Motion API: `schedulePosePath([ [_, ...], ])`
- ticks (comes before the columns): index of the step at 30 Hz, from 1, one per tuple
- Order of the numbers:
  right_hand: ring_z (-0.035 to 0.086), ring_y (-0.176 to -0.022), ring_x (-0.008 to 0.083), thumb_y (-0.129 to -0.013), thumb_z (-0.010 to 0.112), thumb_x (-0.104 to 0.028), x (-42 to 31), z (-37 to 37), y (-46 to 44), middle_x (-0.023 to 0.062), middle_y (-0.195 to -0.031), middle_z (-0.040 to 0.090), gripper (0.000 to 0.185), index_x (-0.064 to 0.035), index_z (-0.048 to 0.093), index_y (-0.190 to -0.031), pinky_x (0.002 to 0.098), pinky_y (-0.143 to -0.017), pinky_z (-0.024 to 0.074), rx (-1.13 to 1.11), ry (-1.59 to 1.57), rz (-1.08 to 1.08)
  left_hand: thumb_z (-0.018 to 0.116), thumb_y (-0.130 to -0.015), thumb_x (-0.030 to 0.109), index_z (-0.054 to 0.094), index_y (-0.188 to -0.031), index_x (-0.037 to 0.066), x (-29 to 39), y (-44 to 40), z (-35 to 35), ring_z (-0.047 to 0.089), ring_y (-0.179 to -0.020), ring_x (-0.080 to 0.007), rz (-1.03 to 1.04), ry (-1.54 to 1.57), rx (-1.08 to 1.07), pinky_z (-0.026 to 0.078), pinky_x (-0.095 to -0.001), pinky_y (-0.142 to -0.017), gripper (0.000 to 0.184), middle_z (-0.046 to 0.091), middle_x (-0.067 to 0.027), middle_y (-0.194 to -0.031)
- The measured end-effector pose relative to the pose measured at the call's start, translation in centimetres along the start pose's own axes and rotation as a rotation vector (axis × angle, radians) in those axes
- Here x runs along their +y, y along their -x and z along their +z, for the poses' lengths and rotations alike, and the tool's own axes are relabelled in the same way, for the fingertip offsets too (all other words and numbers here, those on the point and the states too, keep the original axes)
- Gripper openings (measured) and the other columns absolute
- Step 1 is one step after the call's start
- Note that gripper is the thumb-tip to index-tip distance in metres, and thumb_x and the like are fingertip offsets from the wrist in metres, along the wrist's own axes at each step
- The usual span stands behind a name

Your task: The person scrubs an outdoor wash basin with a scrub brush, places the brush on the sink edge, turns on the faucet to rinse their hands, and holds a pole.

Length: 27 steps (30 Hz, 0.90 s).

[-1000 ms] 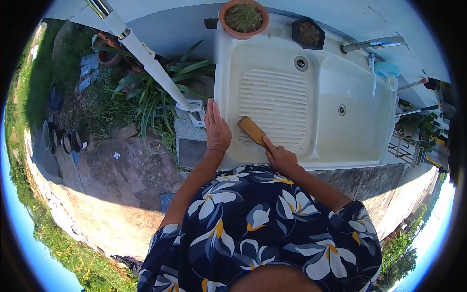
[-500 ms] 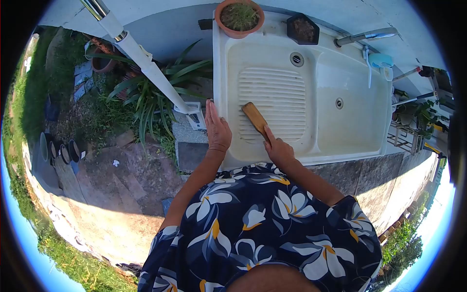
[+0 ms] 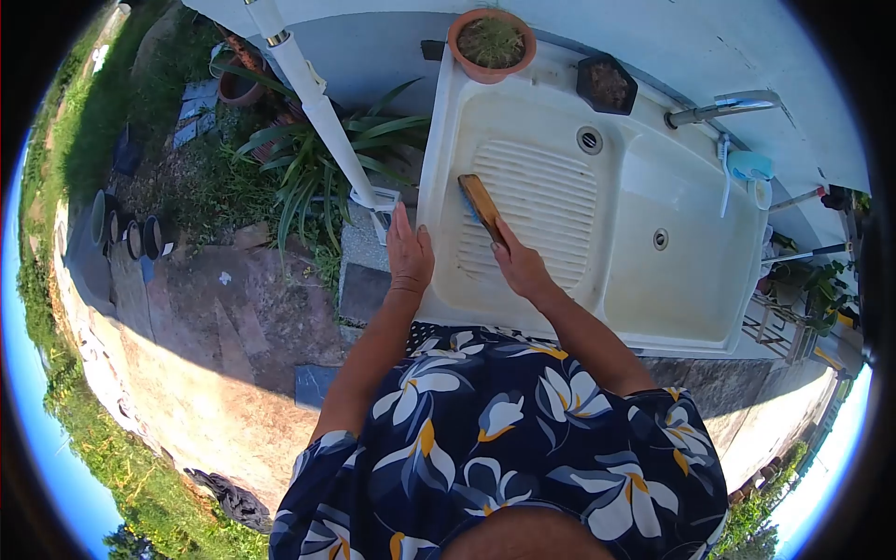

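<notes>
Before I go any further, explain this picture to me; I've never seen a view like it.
There is no machine here, only a person's two bare hands. The camera is worn on the head and looks forward and down, so the flowered shirt below belongs to the wearer. In front is a white sink, with ribs on the left and a basin on the right. A clay pot, a black pot and a tap line its back. The right hand holds a wooden brush. The left hand is held open by the sink's left edge; whether it touches is unclear.
</notes>
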State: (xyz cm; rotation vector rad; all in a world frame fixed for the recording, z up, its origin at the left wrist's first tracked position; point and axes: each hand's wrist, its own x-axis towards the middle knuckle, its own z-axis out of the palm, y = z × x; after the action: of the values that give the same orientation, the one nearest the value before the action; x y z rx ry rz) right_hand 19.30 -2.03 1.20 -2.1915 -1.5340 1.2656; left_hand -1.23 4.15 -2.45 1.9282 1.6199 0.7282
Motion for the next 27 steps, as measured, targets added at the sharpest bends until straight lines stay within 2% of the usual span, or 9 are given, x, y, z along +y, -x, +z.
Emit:
schedulePosePath([
  [2,0.061,-0.075,0.0365,-0.092,0.043,-0.026,0.9,-0.7,4.0,0.0201,-0.086,0.062,0.051,-0.0135,0.028,-0.139,0.0440,-0.068,0.0467,0.046,-0.143,-0.267,0.048,-0.087,0.016,0.028,-0.133,-0.003,-0.3,2.7,-1.2,0.040,-0.118,-0.0395,-0.056,-0.082,-0.045,0.032,-0.0464,-0.098,0.054,0.040,-0.0246,-0.131],
  [3,0.061,-0.075,0.0365,-0.092,0.043,-0.026,0.8,-0.9,4.4,0.0201,-0.086,0.062,0.051,-0.0135,0.028,-0.139,0.0440,-0.068,0.0467,0.040,-0.139,-0.278,0.047,-0.088,0.020,0.031,-0.132,-0.003,0.1,4.0,-1.6,0.044,-0.114,-0.0389,-0.115,-0.150,-0.105,0.035,-0.0466,-0.095,0.052,0.043,-0.0237,-0.128],
  [9,0.061,-0.075,0.0369,-0.091,0.043,-0.027,-2.4,0.0,-0.4,0.0213,-0.084,0.062,0.054,-0.0147,0.024,-0.140,0.0449,-0.069,0.0476,0.045,-0.002,-0.187,0.042,-0.091,0.027,0.039,-0.128,0.004,3.2,5.1,-2.0,0.055,-0.102,-0.0357,-0.474,-0.293,-0.221,0.045,-0.0455,-0.083,0.043,0.053,-0.0192,-0.119],
  [12,0.060,-0.076,0.0388,-0.091,0.040,-0.031,-5.7,-1.7,-4.4,0.0222,-0.081,0.062,0.056,-0.0164,0.020,-0.141,0.0480,-0.070,0.0470,0.110,0.029,-0.078,0.040,-0.091,0.029,0.041,-0.125,0.007,3.9,5.1,-2.1,0.056,-0.100,-0.0349,-0.510,-0.342,-0.220,0.045,-0.0455,-0.083,0.041,0.055,-0.0180,-0.114],
  [15,0.060,-0.077,0.0407,-0.091,0.038,-0.033,-8.1,-3.4,-9.0,0.0230,-0.082,0.062,0.057,-0.0173,0.018,-0.142,0.0491,-0.071,0.0465,0.221,-0.031,-0.004,0.039,-0.092,0.029,0.041,-0.126,0.007,3.4,5.3,-1.6,0.058,-0.097,-0.0347,-0.494,-0.347,-0.191,0.046,-0.0454,-0.081,0.041,0.057,-0.0171,-0.112],
  [19,0.062,-0.079,0.0373,-0.092,0.035,-0.033,-9.2,-3.1,-8.0,0.0214,-0.087,0.063,0.056,-0.0189,0.015,-0.143,0.0476,-0.073,0.0477,0.153,-0.007,0.034,0.040,-0.091,0.025,0.042,-0.126,0.007,2.6,5.7,-1.4,0.058,-0.095,-0.0348,-0.468,-0.348,-0.152,0.047,-0.0436,-0.079,0.039,0.057,-0.0165,-0.110],
  [20,0.062,-0.079,0.0373,-0.092,0.035,-0.033,-8.2,-2.2,-6.6,0.0214,-0.087,0.063,0.056,-0.0189,0.015,-0.143,0.0476,-0.073,0.0477,0.143,0.002,0.028,0.041,-0.090,0.021,0.042,-0.125,0.006,2.0,6.0,-1.2,0.058,-0.095,-0.0346,-0.401,-0.246,-0.032,0.047,-0.0428,-0.079,0.038,0.057,-0.0169,-0.109],
  [25,0.061,-0.065,0.0363,-0.091,0.041,-0.032,-0.4,1.6,3.1,0.0201,-0.082,0.061,0.058,-0.0230,0.017,-0.142,0.0478,-0.061,0.0487,-0.027,0.101,-0.230,0.044,-0.087,0.009,0.043,-0.123,0.000,1.1,6.9,-0.8,0.058,-0.094,-0.0342,-0.290,-0.017,0.234,0.048,-0.0411,-0.079,0.037,0.057,-0.0183,-0.106],
  [27,0.059,-0.064,0.0380,-0.090,0.046,-0.028,0.5,1.0,5.3,0.0202,-0.078,0.060,0.059,-0.0186,0.020,-0.142,0.0484,-0.061,0.0471,-0.165,0.260,-0.384,0.044,-0.086,0.006,0.042,-0.122,-0.002,1.3,6.8,-0.8,0.058,-0.093,-0.0350,-0.245,-0.035,0.332,0.047,-0.0410,-0.079,0.037,0.058,-0.0193,-0.103],
])
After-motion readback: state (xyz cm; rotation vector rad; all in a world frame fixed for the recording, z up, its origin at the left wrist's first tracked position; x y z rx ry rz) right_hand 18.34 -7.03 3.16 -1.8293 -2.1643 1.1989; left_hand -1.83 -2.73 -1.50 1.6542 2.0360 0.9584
